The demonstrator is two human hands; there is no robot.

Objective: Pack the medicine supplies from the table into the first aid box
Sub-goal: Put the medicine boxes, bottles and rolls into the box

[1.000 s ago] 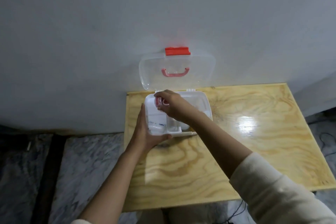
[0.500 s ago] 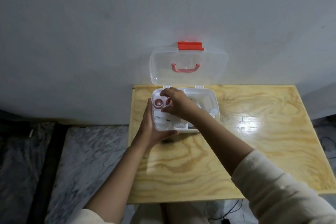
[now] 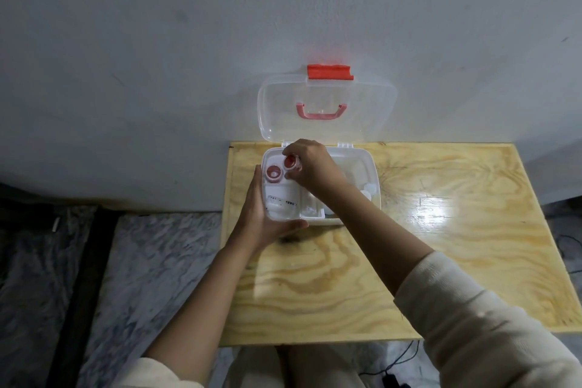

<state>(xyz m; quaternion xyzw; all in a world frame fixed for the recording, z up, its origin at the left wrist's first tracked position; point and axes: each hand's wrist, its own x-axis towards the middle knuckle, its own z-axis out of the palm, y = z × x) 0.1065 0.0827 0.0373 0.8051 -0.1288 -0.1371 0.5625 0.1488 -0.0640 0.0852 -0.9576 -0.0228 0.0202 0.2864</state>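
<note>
The glossy pale plywood bench [image 3: 441,261] stood against a grey wall [image 3: 157,57]; the right hand [image 3: 310,167] had its fingers [image 3: 288,157] clamped on a small red-capped bottle [image 3: 291,163], and the left hand [image 3: 261,217] fingers gripped the white plastic first aid box [image 3: 371,176].

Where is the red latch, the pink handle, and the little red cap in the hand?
red latch [image 3: 329,71], head view, middle of the clasp.
pink handle [image 3: 320,116], head view, its lower bar.
red cap [image 3: 289,162], head view, round top.

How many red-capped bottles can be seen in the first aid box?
2. One red-capped bottle stands in the box's far-left corner; the other is beside it, gripped by the right hand. More may be hidden under that hand.
</note>
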